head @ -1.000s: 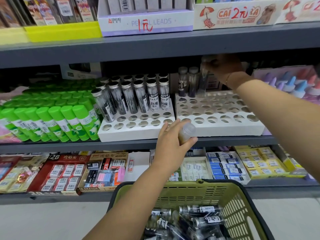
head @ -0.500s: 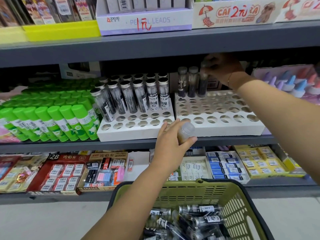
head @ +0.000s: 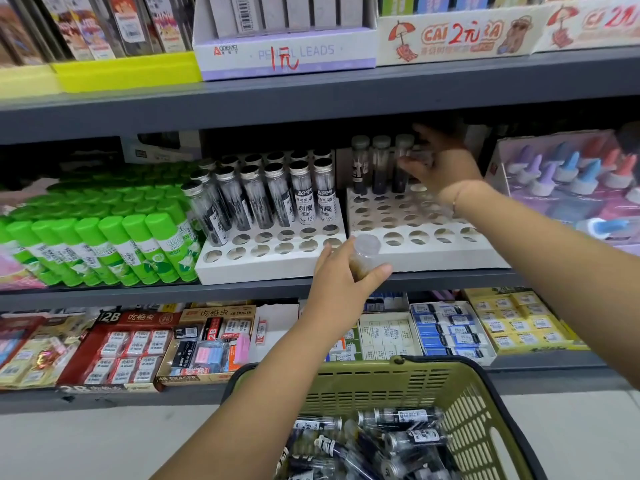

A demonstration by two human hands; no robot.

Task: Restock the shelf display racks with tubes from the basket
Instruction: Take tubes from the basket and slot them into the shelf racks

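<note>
Fingers of the left hand (head: 341, 284) curl round a clear tube (head: 364, 252) at frame centre, above the basket (head: 381, 386). The right hand (head: 443, 164) reaches the back row of the right rack (head: 433, 258), upper right, its grip too blurred to tell. Each tube is best lowered upright, straight into its hole.
</note>
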